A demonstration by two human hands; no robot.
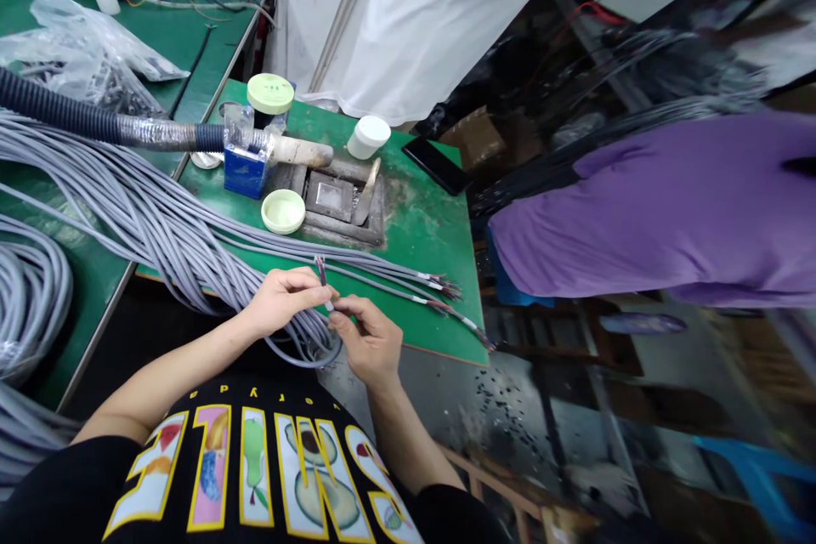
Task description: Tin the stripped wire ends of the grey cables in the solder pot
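My left hand (280,299) and my right hand (368,338) meet in front of my chest, both pinched on the end of one grey cable (299,353). The cable loops down below my hands. Its stripped end with thin coloured wires (320,270) sticks up between my fingertips. A thick bundle of grey cables (159,225) runs from the left across the green table (421,229). Several of its stripped ends (446,287) lie on the table to the right of my hands.
On the table stand a metal solder pot (337,200), a blue box (243,170), a green-lidded jar (270,95), a white jar (368,136), a pale green lid (283,211) and a black phone (436,165). A person in purple (669,204) stands at the right. A plastic bag (82,51) lies back left.
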